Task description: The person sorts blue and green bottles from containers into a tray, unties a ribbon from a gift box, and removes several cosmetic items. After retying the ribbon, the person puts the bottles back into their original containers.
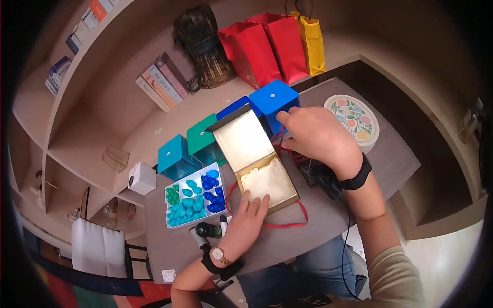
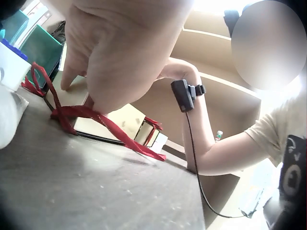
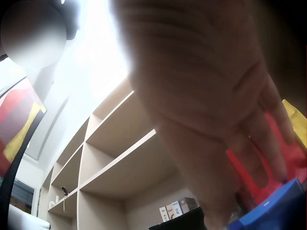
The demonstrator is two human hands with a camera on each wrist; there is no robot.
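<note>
A hinged gift box stands open on the table, its pale lid [image 1: 241,138] tipped back and crumpled cream lining [image 1: 267,179] in its base. My left hand [image 1: 244,226] rests at the near left edge of the base, fingers straight and touching the rim and lining. Red ribbon [image 1: 287,225] trails from the box's near side; the left wrist view shows a twisted ribbon [image 2: 115,129] below the palm. Beyond the lid's right edge, my right hand [image 1: 323,136] hovers beside a blue box [image 1: 275,97], thumb and fingers apart, near more red ribbon [image 1: 280,148].
Left of the gift box sits a white divided tray [image 1: 167,220] of green, turquoise and blue pieces [image 1: 187,208]. Teal [image 1: 177,151] and green [image 1: 203,133] boxes stand behind it. A round floral box [image 1: 354,120] is at right, a dark bottle [image 1: 205,229] by my left wrist.
</note>
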